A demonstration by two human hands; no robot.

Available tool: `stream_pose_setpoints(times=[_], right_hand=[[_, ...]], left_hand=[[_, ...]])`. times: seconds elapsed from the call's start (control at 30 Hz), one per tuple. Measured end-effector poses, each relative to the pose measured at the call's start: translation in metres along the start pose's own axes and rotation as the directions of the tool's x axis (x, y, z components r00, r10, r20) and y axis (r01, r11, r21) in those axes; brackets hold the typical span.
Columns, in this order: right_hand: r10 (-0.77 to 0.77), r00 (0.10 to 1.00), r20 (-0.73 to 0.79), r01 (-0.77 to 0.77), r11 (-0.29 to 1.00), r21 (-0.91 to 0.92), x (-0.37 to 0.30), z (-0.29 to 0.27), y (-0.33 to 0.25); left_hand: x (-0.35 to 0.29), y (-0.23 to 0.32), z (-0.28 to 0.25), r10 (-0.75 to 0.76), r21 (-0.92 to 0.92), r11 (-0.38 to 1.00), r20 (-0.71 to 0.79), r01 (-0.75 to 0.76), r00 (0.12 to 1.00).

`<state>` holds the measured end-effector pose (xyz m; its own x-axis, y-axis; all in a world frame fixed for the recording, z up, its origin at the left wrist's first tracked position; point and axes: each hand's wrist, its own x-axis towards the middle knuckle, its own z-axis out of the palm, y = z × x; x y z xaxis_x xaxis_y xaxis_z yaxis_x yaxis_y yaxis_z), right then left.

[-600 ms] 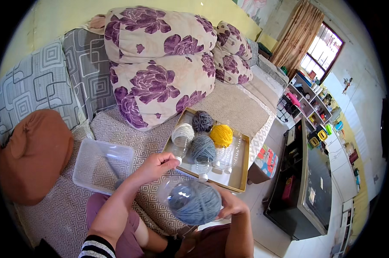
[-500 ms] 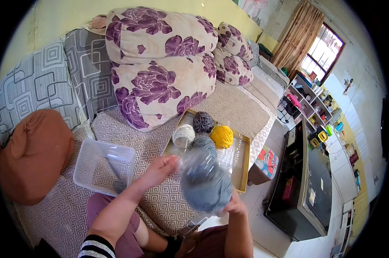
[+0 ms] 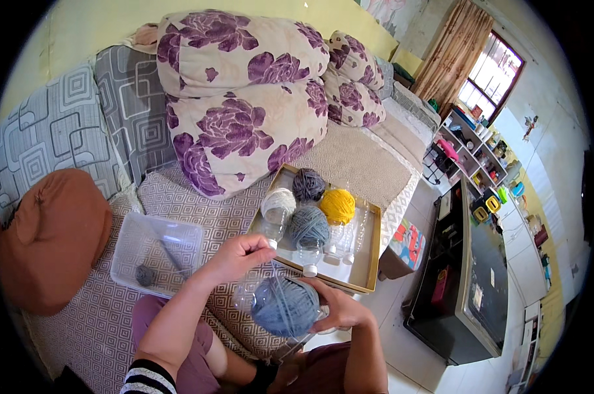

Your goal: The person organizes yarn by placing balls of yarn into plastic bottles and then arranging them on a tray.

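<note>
Over my lap, my right hand (image 3: 342,307) grips a clear plastic bottle wound with a fat ball of blue-grey yarn (image 3: 285,306), tilted sideways, its clear end showing at the left. Above it, the fingers of my left hand (image 3: 239,257) are closed in a pinch on a yarn strand (image 3: 277,276) that runs down to the ball. To the left, a clear plastic basket (image 3: 192,243) holds a small grey yarn ball (image 3: 144,275).
Just beyond my hands, a gold-edged tray (image 3: 377,253) holds bottles with white yarn (image 3: 278,205), dark grey yarn (image 3: 309,185), blue-grey yarn (image 3: 309,226) and yellow yarn (image 3: 338,206). A brown cushion (image 3: 50,243) lies far left; a black cabinet (image 3: 451,282) stands right.
The wound bottle has come left and turned, and its blur is gone. My left hand has shifted slightly. In the basket, the small grey yarn ball has moved left.
</note>
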<state>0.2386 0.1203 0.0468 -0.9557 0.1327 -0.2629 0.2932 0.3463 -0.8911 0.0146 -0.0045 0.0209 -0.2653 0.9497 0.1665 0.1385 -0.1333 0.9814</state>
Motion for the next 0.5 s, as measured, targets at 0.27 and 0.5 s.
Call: stream_pose_setpoints(times=[0.27,0.5], right_hand=[[-0.100,0.775,-0.624,0.481,0.734,0.480,0.011,0.003,0.016],[0.013,0.830,-0.558,-0.134,0.975,-0.176,0.016,0.006,0.012]], left_hand=[[0.000,-0.018,0.040,0.011,0.122,0.992,0.217,-0.038,0.976],[-0.006,0.011,0.026,0.088,0.154,0.979,0.274,-0.134,0.958]])
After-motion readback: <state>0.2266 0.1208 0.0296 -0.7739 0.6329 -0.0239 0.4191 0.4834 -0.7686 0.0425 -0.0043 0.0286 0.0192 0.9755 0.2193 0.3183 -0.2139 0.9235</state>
